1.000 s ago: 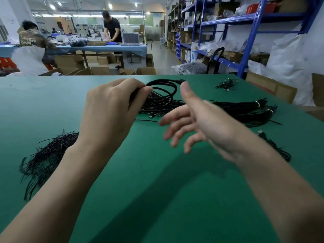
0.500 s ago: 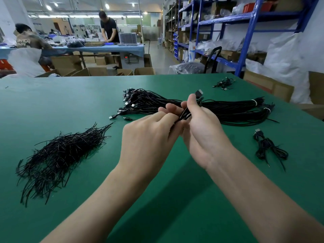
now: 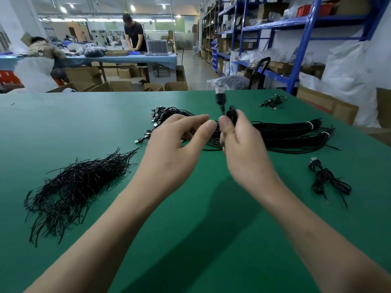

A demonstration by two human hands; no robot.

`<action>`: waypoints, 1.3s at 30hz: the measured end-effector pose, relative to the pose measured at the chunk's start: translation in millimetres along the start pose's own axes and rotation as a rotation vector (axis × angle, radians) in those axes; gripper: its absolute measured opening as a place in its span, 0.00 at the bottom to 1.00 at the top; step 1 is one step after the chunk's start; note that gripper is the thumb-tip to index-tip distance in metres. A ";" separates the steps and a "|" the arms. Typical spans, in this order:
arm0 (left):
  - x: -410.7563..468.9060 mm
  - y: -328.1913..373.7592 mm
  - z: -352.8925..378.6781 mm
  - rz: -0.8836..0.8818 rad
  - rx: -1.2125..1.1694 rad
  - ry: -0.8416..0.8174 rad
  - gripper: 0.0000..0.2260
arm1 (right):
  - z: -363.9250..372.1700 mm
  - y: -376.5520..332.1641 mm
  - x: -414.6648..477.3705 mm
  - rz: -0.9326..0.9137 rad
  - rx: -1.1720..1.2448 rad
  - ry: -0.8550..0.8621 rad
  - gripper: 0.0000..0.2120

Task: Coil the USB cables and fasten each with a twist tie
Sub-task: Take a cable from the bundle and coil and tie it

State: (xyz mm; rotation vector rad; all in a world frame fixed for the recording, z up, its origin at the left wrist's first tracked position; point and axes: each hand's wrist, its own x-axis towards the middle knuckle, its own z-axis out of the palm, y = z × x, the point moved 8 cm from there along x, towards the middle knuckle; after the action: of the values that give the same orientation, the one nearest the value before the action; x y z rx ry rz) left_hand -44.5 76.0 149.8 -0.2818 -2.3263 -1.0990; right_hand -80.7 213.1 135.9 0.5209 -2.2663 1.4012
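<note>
Mid-frame, the cable (image 3: pixel 230 115) is being pinched by the right hand (image 3: pixel 243 151), the left hand (image 3: pixel 175 153) slack, empty; it likely needs holding tight till tied

black usb cable (image 3: pixel 220 99), plug upward

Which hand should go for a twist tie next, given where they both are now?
Left. The right hand grips the cable and would have to let go, while the left hand looks free and is nearer the twist-tie pile, which lies on its side.
</note>
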 end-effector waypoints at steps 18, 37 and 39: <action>-18.2 -18.7 28.5 -0.129 -0.602 0.100 0.09 | 39.6 0.5 -13.9 0.075 -0.114 -0.423 0.16; -18.4 -33.8 33.1 -0.141 -0.497 0.159 0.10 | 39.6 2.6 -14.6 0.060 -0.295 -0.392 0.12; -17.3 -37.6 34.1 -0.173 -0.560 0.150 0.10 | 43.7 4.3 -14.5 0.147 -0.133 -0.455 0.09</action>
State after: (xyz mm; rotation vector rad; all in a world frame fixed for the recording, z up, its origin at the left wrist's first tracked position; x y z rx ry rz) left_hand -58.7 78.6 98.1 -0.1936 -1.8989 -1.7850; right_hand -77.6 176.9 107.4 0.6993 -2.7867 1.2850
